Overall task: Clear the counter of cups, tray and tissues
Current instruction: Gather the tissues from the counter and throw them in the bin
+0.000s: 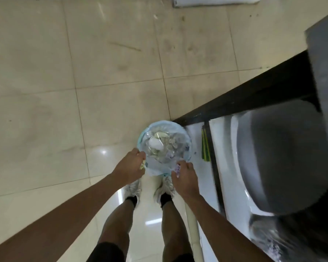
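The floor (106, 76) is glossy beige tile, scuffed and dusty farther off, the bin (164, 143) wears a thin translucent pale-blue plastic liner (155, 170) over crumpled paper scraps (171, 143), and the counter (273, 87) shows a dark matt edge.

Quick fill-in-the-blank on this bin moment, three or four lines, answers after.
1. The bin stands on the tiled ____.
2. Both hands, the left hand and the right hand, grip the bin's light blue ____.
3. The person's two ____ show just below the bin.
4. The bin holds ____, not standing empty.

Missing words: floor; liner; shoes; rubbish
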